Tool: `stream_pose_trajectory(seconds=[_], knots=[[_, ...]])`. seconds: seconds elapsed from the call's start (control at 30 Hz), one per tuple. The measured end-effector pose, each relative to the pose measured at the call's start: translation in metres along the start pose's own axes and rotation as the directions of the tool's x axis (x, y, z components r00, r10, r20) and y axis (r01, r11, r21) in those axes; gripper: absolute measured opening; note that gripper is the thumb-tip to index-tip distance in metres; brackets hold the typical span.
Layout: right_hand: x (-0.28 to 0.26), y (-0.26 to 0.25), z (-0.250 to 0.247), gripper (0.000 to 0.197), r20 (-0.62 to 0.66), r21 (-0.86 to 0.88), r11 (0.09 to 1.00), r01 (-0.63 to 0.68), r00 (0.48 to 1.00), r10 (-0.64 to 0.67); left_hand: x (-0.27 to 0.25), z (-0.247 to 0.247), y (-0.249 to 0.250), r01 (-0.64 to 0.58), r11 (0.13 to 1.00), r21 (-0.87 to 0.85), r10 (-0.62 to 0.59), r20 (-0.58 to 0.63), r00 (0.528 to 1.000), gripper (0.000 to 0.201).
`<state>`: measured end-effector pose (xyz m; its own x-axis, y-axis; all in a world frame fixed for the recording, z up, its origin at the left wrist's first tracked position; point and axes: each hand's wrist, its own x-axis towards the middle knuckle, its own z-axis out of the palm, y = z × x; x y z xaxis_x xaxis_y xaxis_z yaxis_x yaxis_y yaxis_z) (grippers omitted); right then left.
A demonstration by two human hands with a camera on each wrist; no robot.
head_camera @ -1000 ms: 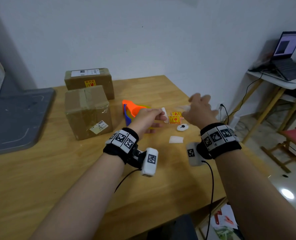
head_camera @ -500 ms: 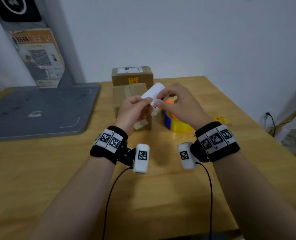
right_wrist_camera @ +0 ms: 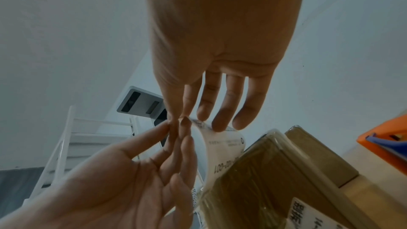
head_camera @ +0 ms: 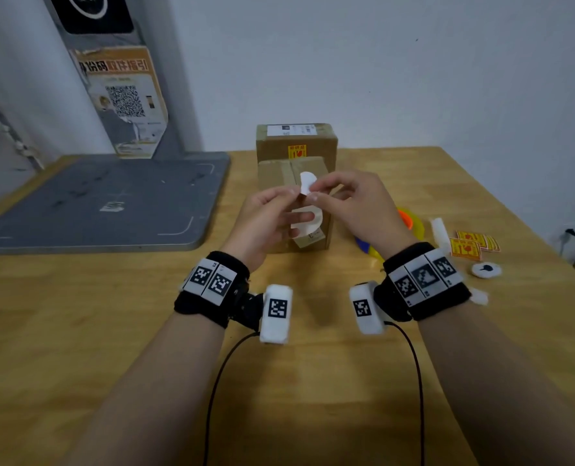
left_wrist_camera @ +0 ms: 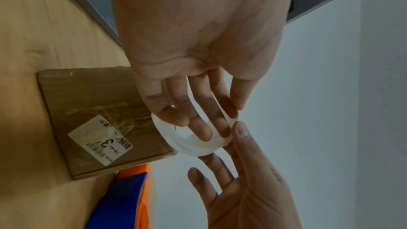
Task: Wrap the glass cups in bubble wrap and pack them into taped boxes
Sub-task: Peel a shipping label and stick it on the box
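Just above the near taped box (head_camera: pixel 294 203), our left hand (head_camera: pixel 262 216) and right hand (head_camera: pixel 353 206) both pinch the curling white label (head_camera: pixel 308 188) at its top edge, which looks light, floppy and sticky.

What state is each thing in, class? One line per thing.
Label: curled, pinched between both hands.
Left hand: pinching the label.
Right hand: pinching the label.
Near box: taped shut, on the table.
Far box: shut, labelled on top.
Stickers: lying flat on the table.
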<state>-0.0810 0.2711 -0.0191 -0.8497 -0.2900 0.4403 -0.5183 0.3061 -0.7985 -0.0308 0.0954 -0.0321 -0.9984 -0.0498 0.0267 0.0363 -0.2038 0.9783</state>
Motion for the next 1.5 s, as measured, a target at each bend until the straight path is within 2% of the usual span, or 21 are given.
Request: stream_pose_trajectory(seconds=[0.4, 0.6, 0.9, 0.97, 1.03, 1.1, 1.2, 1.27, 1.37, 1.5], knots=[[-0.002, 0.001, -0.005, 0.005, 0.012, 0.025, 1.000, 0.010, 1.000, -0.010, 0.004, 0.005, -0.010, 0.018, 0.994, -0.103, -0.015, 0.026, 1.000, 0.026], [-0.003, -0.002, -0.006, 0.010, 0.041, 0.031, 0.999, -0.019, 0.999, 0.018, 0.006, 0.005, -0.012, 0.016, 0.993, -0.114, -0.013, 0.031, 0.999, 0.018], [-0.009, -0.004, -0.009, 0.002, 0.034, 0.090, 0.996, -0.022, 0.999, 0.019, 0.003, 0.007, -0.011, 0.025, 0.994, -0.105, -0.020, 0.047, 0.999, 0.027], [-0.011, -0.003, -0.009, 0.007, 0.003, 0.086, 0.996, -0.024, 1.000, 0.023, 0.002, 0.009, -0.011, 0.020, 0.995, -0.096, -0.015, 0.049, 0.999, 0.028], [-0.011, -0.001, -0.010, 0.012, -0.018, 0.094, 0.995, -0.039, 0.999, 0.041, 0.003, 0.011, -0.011, 0.016, 0.997, -0.082, -0.014, 0.027, 1.000, 0.026], [-0.011, 0.000, -0.013, 0.014, -0.025, 0.146, 0.986, -0.076, 0.996, 0.080, 0.005, 0.011, -0.013, -0.001, 0.999, -0.047, -0.002, -0.064, 0.998, 0.021], [-0.011, 0.000, -0.019, 0.014, -0.033, 0.246, 0.958, -0.149, 0.986, 0.161, 0.010, 0.009, -0.015, 0.016, 0.999, -0.028, -0.022, -0.203, 0.979, 0.032], [-0.012, 0.000, -0.022, 0.013, -0.017, 0.285, 0.942, -0.177, 0.982, 0.190, 0.011, 0.010, -0.014, 0.038, 0.999, -0.012, -0.040, -0.193, 0.980, 0.033], [-0.015, 0.002, -0.021, 0.015, -0.007, 0.280, 0.940, -0.197, 0.978, 0.207, 0.011, 0.013, -0.014, 0.031, 0.995, 0.094, -0.014, -0.179, 0.984, 0.010], [-0.014, 0.007, -0.022, 0.015, -0.029, 0.252, 0.945, -0.209, 0.974, 0.224, 0.014, 0.014, -0.017, 0.032, 0.984, 0.177, 0.004, -0.198, 0.980, 0.014]])
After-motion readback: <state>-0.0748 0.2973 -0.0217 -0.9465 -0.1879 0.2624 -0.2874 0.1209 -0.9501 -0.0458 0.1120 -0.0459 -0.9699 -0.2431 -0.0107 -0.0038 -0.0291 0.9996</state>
